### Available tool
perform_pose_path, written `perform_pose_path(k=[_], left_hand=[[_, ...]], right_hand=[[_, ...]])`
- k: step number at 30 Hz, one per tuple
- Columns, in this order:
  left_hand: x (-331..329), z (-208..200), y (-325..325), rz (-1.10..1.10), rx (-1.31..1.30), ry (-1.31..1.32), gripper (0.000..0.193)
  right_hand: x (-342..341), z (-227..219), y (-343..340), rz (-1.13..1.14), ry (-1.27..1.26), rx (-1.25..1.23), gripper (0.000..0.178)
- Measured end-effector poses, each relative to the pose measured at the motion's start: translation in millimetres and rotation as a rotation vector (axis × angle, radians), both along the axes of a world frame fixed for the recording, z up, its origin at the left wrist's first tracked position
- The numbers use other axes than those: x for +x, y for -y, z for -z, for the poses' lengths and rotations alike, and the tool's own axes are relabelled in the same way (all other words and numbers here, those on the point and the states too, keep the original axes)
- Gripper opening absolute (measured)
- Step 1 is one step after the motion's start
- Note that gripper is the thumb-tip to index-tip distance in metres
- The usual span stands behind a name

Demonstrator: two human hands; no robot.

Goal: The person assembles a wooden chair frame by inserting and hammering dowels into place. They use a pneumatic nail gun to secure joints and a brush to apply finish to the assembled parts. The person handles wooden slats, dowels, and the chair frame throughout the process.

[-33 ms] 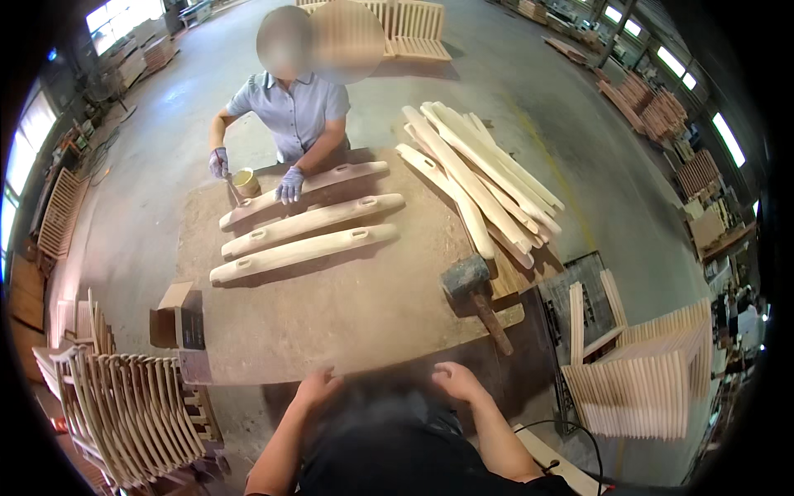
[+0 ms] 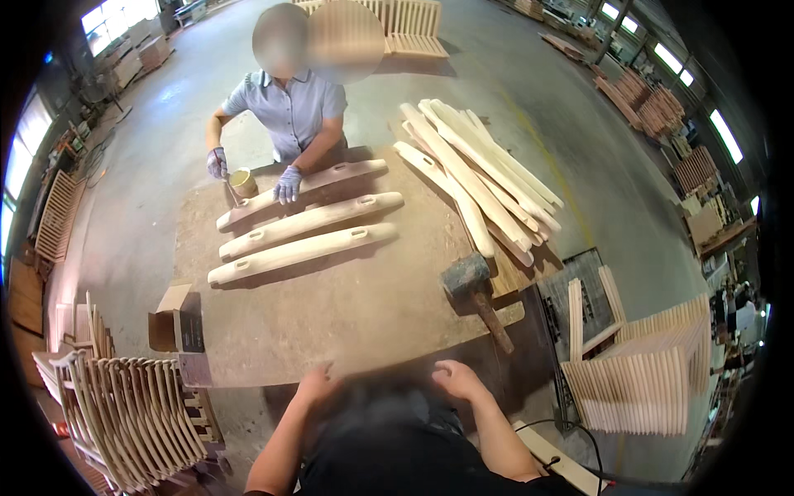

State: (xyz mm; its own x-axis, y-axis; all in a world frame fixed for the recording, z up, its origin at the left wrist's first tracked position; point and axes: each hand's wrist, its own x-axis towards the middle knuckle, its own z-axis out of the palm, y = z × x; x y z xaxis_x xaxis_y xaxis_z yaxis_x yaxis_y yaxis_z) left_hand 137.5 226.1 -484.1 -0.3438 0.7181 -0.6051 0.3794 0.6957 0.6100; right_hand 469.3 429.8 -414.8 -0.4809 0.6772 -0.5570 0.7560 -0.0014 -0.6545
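Observation:
My left hand rests at the near edge of the worktable, its fingers apart and nothing visible in it. At the same edge, further right, my right hand is loosely curled with fingers apart, also without anything visible in it. Nearest to it is a mallet with a dark head and wooden handle. Across the table, a gloved person holds a thin brush-like tool to the end slot of a wooden rail. Two more slotted rails lie parallel on my side of it.
A yellowish pot stands by the person's gloved hand. A pile of wooden rails covers the table's right side. An opened cardboard box sits at the left edge. Slatted wooden frames stand left; stacked slatted pieces stand right.

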Motion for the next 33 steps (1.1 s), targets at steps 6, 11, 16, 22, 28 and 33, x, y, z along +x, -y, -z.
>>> perform_pose_path(k=[6, 11, 16, 22, 28, 33], left_hand=[[-32, -14, -66, 0.104, 0.043, 0.077, 0.073], [-20, -15, -92, 0.161, -0.094, -0.058, 0.071], [-10, 12, -79, 0.051, -0.041, -0.017, 0.066], [1, 21, -33, -0.383, -0.014, -0.040, 0.054], [44, 24, 2, -0.623, -0.039, 0.027, 0.041], [78, 51, 29, -0.599, -0.017, 0.155, 0.039]], right_hand=[[-24, -20, -10, 0.122, 0.011, 0.028, 0.052], [-26, -17, -45, 0.148, -0.028, 0.296, 0.050], [-14, -4, -123, 0.269, -0.083, 0.606, 0.044], [-24, -29, -238, 0.222, -0.141, 0.843, 0.035], [-48, -19, -282, 0.161, -0.250, 0.791, 0.028], [-82, -14, -239, 0.050, -0.314, 0.535, 0.031]])
